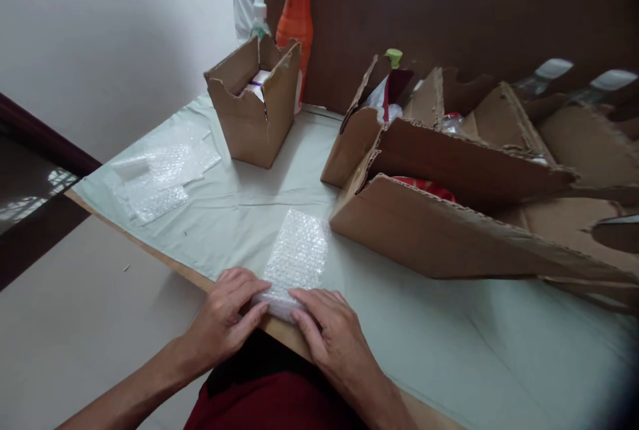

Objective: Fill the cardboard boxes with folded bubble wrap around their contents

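At six o'clock on the worktop [434,350], the bubble wrap [299,250] is turned up only at its near edge, pinched by left hand [234,310] and right hand [329,323], its twelve-o'clock stretch lying flat.

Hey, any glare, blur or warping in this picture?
In the head view, the bubble wrap held by both hands glitters with small highlights; in the head view, the white bottle caps at right look soft; in the head view, the cardboard box at right looks stretched, and the lower right corner darkens.
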The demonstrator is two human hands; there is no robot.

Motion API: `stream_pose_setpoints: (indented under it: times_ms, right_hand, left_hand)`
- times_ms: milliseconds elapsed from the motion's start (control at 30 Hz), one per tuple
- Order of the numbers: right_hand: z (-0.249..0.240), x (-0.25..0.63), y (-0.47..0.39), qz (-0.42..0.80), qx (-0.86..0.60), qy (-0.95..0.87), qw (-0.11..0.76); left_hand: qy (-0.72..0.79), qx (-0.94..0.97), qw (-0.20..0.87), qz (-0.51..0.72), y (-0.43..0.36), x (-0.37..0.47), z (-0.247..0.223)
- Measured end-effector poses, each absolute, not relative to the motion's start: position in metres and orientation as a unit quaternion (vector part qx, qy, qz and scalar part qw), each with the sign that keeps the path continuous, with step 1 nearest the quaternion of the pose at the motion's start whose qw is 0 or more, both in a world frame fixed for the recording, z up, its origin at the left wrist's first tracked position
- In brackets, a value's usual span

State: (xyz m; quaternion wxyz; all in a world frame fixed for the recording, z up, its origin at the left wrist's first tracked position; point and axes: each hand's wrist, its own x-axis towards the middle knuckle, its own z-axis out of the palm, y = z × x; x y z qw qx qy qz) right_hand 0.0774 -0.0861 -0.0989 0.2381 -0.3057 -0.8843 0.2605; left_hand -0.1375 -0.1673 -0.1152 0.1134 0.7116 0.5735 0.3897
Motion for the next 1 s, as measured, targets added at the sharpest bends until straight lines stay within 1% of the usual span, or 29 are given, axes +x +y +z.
stream_pose_setpoints:
  times_ms: [100,167,233,300,433,500,600,667,733,800,833,933,1000]
  right_hand:
    - [-0.1,0.081,-0.093,0.165,-0.34,-0.884,0.275]
    - [-0.1,0.081,-0.094,0.139,-0.336,-0.892,0.268]
    - [-0.099,0.08,-0.092,0.146,-0.32,-0.904,0.244]
    - [-0.097,0.079,-0.089,0.17,-0.312,-0.904,0.237]
    - [-0.094,0.083,-0.085,0.274,-0.296,-0.884,0.236]
    - [-0.094,0.085,-0.087,0.246,-0.313,-0.884,0.246]
    - [-0.095,0.085,-0.092,0.139,-0.347,-0.882,0.287]
    - [-0.097,0.083,-0.094,0.12,-0.341,-0.892,0.27]
    - [-0.1,0.081,-0.091,0.133,-0.328,-0.906,0.233]
    - [-0.103,0.08,-0.084,0.161,-0.334,-0.898,0.237]
    - [-0.104,0.08,-0.081,0.189,-0.35,-0.881,0.257]
    - [-0.102,0.08,-0.08,0.324,-0.423,-0.787,0.309]
    - [-0.097,0.081,-0.088,0.413,-0.434,-0.741,0.304]
  left_hand:
    - [0.603,0.702,0.089,0.368,-0.156,-0.136,-0.118]
    - [0.616,0.697,0.07,0.36,-0.149,-0.135,-0.12]
    - [0.608,0.702,0.065,0.366,-0.148,-0.136,-0.12]
    - [0.583,0.718,0.07,0.374,-0.152,-0.138,-0.118]
    - [0.554,0.736,0.116,0.372,-0.164,-0.143,-0.112]
    - [0.566,0.73,0.119,0.364,-0.161,-0.142,-0.112]
    - [0.596,0.722,0.072,0.344,-0.146,-0.137,-0.116]
    - [0.607,0.714,0.046,0.346,-0.137,-0.133,-0.118]
    - [0.62,0.686,0.049,0.378,-0.135,-0.131,-0.116]
    - [0.645,0.619,0.101,0.436,-0.143,-0.129,-0.111]
    - [0.659,0.567,0.153,0.469,-0.149,-0.128,-0.108]
    - [0.648,0.359,0.368,0.562,-0.168,-0.113,-0.099]
    - [0.578,0.241,0.501,0.597,-0.172,-0.095,-0.097]
